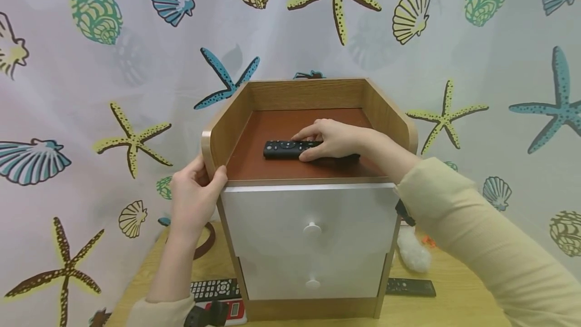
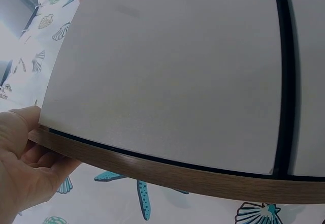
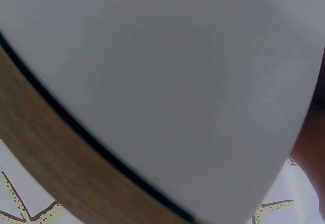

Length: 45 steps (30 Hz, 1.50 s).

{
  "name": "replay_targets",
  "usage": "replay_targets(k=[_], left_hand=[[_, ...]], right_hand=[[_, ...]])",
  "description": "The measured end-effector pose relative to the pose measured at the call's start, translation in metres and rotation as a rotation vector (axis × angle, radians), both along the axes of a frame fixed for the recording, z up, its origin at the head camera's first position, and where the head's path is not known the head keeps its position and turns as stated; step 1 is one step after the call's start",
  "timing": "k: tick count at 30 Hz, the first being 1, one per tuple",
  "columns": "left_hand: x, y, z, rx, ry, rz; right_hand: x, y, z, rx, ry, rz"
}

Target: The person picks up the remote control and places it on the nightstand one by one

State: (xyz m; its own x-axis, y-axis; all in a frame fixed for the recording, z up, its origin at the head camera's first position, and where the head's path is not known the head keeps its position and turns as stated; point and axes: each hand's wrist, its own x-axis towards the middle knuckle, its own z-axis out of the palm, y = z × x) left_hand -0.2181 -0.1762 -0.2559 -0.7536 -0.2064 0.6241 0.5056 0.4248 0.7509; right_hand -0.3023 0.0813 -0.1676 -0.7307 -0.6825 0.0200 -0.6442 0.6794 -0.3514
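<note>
A small wooden cabinet (image 1: 313, 251) with two white drawer fronts stands in the middle of the head view. A black remote control (image 1: 282, 149) lies crosswise on its raised-edge brown top (image 1: 272, 173). My right hand (image 1: 333, 138) holds the remote from above, with the thumb on the near side and the fingers on the far side; its right part is partly hidden. My left hand (image 1: 195, 196) grips the top left front corner of the cabinet. In the left wrist view, the left hand (image 2: 25, 158) wraps the wooden edge beside a white drawer front (image 2: 167, 82).
Beneath the cabinet is a wooden table (image 1: 454, 312). Another remote (image 1: 215, 290) and a red-and-white device (image 1: 236, 311) lie at its left. On the right are a dark remote (image 1: 410, 287), a white fluffy thing (image 1: 413, 251) and a small orange piece (image 1: 428, 241). Behind hangs a shell-patterned curtain (image 1: 290, 29).
</note>
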Motion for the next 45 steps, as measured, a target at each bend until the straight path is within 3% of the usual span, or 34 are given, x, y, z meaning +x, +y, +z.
replay_targets(k=[10, 16, 21, 28, 35, 40, 43, 45], left_hand=[[-0.001, -0.002, -0.003, -0.002, -0.003, 0.017], [-0.002, -0.004, -0.004, -0.006, -0.006, 0.041], [0.000, -0.005, -0.003, -0.005, -0.001, 0.040], [0.002, -0.004, -0.004, -0.010, 0.009, 0.047], [-0.001, -0.004, -0.007, -0.027, 0.014, 0.066], [-0.001, -0.003, -0.004, -0.029, 0.026, 0.057], [-0.001, -0.001, -0.003, -0.030, 0.022, 0.044], [-0.001, -0.001, -0.002, -0.034, 0.020, 0.042]], right_hand=[[0.008, 0.006, 0.007, -0.096, 0.008, -0.031], [0.022, 0.013, 0.014, -0.177, 0.046, -0.060], [0.041, 0.018, 0.021, -0.234, 0.134, -0.053], [0.083, 0.044, 0.023, -0.359, 0.232, 0.015], [0.131, 0.085, -0.001, -0.527, 0.420, 0.069], [0.145, 0.120, -0.034, -0.752, 0.415, 0.095], [0.148, 0.143, -0.067, -0.773, 0.395, 0.021], [0.150, 0.156, -0.090, -0.734, 0.345, -0.115]])
